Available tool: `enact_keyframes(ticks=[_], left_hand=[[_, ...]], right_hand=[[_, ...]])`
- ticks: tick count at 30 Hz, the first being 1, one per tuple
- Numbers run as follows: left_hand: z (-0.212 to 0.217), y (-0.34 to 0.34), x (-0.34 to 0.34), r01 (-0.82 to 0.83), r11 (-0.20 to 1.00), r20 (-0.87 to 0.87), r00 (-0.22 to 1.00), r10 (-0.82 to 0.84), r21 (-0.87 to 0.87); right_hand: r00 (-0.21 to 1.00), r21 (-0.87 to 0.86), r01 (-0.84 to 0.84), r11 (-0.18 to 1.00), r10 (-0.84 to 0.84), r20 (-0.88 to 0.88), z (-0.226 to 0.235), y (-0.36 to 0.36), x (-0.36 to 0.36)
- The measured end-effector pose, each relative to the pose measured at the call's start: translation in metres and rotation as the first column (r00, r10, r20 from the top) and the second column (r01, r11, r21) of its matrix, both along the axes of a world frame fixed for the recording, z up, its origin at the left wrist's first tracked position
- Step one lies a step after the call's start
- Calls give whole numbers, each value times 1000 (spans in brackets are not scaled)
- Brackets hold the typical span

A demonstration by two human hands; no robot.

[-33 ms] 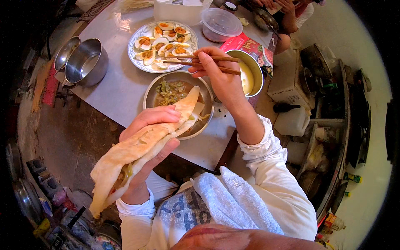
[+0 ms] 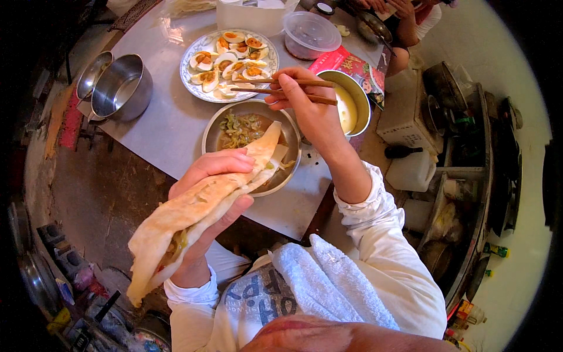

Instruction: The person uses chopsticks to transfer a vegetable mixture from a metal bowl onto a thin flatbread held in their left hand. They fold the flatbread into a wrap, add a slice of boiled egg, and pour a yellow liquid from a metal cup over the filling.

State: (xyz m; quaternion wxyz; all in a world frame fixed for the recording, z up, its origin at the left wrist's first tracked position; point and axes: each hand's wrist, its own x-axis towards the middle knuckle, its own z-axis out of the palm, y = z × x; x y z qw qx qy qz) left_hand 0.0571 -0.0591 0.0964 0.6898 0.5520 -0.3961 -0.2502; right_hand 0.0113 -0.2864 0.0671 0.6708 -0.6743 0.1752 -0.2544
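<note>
A long folded flatbread (image 2: pixel 196 202) with green vegetable filling is gripped in my left hand (image 2: pixel 205 176), fingers over its top and thumb below. Its far end reaches over a metal bowl (image 2: pixel 271 189) of cooked greens in brown liquid. My right hand (image 2: pixel 305 108) is closed round a pair of wooden chopsticks (image 2: pixel 319 91). Their tips lie over the near edge of a blue-patterned plate (image 2: pixel 190 53), where several halved eggs (image 2: pixel 234 61) with orange yolks rest. Just right of that hand stands a metal pot (image 2: pixel 349 102) with pale yellow liquid.
Two steel pots (image 2: pixel 120 88) stand at the table's left edge. Behind the plate are a white box (image 2: pixel 252 14) and a lidded plastic tub (image 2: pixel 311 35). Another person's hands (image 2: pixel 393 9) show at the far right. A shelf (image 2: pixel 463 176) with a white jug (image 2: pixel 410 170) stands at right.
Almost everything stays the same. The chopsticks have shifted very slightly in my right hand; the flatbread has barely moved.
</note>
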Motion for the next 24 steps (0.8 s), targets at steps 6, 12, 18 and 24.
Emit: enact_keyframes(ticks=[6, 12, 18, 24], left_hand=[[2, -1, -1, 2, 1000, 8, 1000, -2, -9], [3, -2, -1, 21, 1000, -17, 1000, -20, 14], [3, -2, -1, 23, 1000, -11, 1000, -23, -2], [3, -3, -1, 19, 1000, -19, 1000, -19, -5]], right_hand=[[999, -49, -11, 999, 9, -47, -15, 1, 2], [999, -118, 2, 993, -7, -40, -22, 3, 3], [1000, -204, 6, 979, -7, -5, -21, 11, 4], [1000, -295, -1, 955, 1, 1, -23, 14, 5]])
